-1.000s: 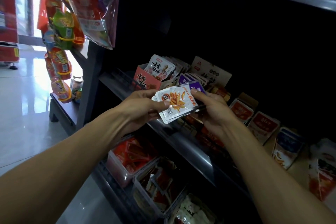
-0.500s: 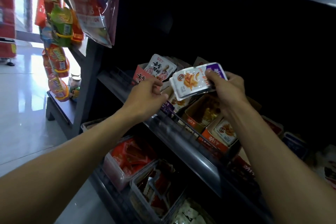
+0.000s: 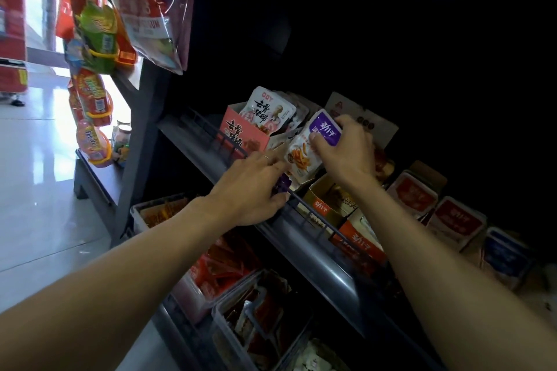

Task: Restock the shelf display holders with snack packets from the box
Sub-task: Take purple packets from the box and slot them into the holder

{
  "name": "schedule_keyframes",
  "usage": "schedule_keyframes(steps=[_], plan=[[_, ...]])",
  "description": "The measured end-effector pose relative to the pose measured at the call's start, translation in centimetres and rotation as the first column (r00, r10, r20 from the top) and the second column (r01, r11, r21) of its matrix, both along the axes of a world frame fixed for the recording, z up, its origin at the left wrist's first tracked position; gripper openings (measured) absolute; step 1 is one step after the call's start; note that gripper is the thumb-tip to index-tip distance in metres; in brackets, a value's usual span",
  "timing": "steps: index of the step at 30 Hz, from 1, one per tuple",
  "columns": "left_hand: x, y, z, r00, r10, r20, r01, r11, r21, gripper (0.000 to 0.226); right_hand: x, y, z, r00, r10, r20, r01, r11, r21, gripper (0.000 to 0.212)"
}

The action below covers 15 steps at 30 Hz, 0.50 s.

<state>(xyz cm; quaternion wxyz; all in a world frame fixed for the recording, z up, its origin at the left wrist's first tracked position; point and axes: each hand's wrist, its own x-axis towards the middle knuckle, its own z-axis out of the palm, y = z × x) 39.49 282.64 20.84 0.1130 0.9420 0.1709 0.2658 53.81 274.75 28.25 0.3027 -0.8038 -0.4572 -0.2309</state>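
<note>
Packet: I hold a small snack packet (image 3: 313,146), white with a purple top and a picture of orange strips, upright over the holder (image 3: 294,182) it goes into, a purple-fronted open box on the middle shelf.
Where it is: its lower edge is at or just inside the holder's mouth; I cannot tell if it touches the packets already there.
Right hand: my right hand (image 3: 346,150) pinches the packet's purple top end, thumb on the printed face, fingers curled behind.
Left hand: my left hand (image 3: 256,187) rests on the holder's near left side and the wire rail (image 3: 316,217); its fingers lie fairly straight and steady the box, they hold nothing.
How it should handle: I judge it light and thin, a soft sealed pouch with a glossy, rather slippery skin; it bends easily, so a pinch near the sealed top edge guides it best, and a hard squeeze on the middle could crush the contents.
Neighbours: just left and farther back, a pink holder (image 3: 244,134) of white packets with black characters; to the right, a yellow box (image 3: 325,205), then red and blue packets along the shelf.
Below: clear tubs (image 3: 211,292) of red packets on the lower shelf.
Change from half a second ago: the packet was higher and lay crosswise in my right hand, above the boxes; now it stands on end, lowered to the holder, and my left hand has moved from the air onto the holder's side.
</note>
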Motion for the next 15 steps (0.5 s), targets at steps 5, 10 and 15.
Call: schedule_keyframes(steps=[5, 10, 15], plan=[[0.3, 0.6, -0.5, 1.000, -0.002, -0.008, 0.003, 1.000, 0.007, 0.058, -0.2, 0.6, -0.8, 0.995, -0.006, 0.102, 0.017, 0.994, -0.110, 0.044], [0.3, 0.7, -0.5, 1.000, -0.012, -0.002, 0.012, 1.000, -0.027, 0.055, 0.1, 1.3, -0.6, 0.994, -0.020, 0.109, 0.044, 0.974, -0.223, 0.054], [0.1, 0.8, -0.4, 1.000, -0.019, -0.011, 0.019, 0.999, -0.039, 0.055, 0.3, 1.7, -0.3, 0.953, -0.111, 0.282, 0.170, 0.967, -0.191, 0.062]])
